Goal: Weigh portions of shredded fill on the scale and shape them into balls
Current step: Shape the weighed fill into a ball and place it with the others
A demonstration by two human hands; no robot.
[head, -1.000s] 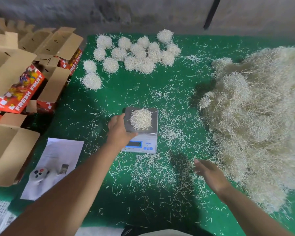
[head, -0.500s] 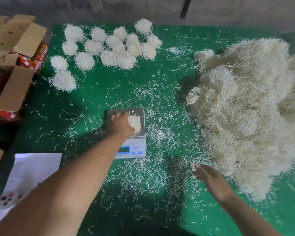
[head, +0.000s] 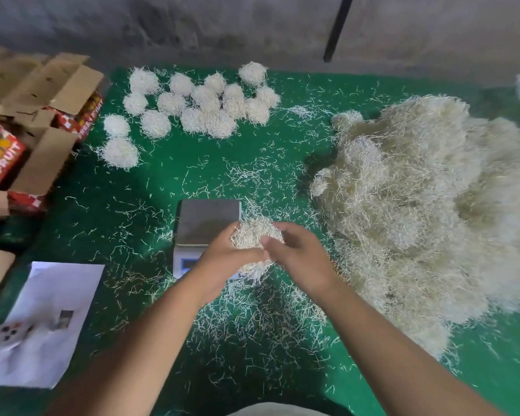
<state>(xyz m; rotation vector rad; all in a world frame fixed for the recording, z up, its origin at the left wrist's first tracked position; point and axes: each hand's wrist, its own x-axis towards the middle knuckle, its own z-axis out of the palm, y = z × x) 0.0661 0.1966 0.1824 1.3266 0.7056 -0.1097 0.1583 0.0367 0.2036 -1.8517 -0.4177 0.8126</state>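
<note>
Both hands cup one portion of shredded fill (head: 254,237) between them, fingers curled round it. Left hand (head: 222,255) holds it from the left and below, right hand (head: 297,256) closes on it from the right, thumb across the front. Grip of each hand is clamped on the portion, which sits off the table, just over the near right corner of the scale (head: 207,223). Loose strands hang below the hands.

Scale platform is bare; its display is mostly hidden behind the left wrist, reading not legible. Judgement: weighing of this portion is done, shaping is the step in hand.

Finished balls (head: 198,106) lie clustered at the far edge of the table (head: 150,187), left of centre, two a bit apart toward the left edge. Big loose pile of fill (head: 433,211) takes the right side. Stray shreds litter the green surface everywhere, thick near the front edge under the arms. Cardboard boxes (head: 42,121) stand off the far left corner, a printed sheet (head: 45,319) lies at the near left corner.

Risks: strands are short and springy, so light pressing may shed pieces and the ball ends up underweight. Shreds dropping onto the platform would skew the next reading. Squeezing unevenly could leave a ball that falls open when set down.
</note>
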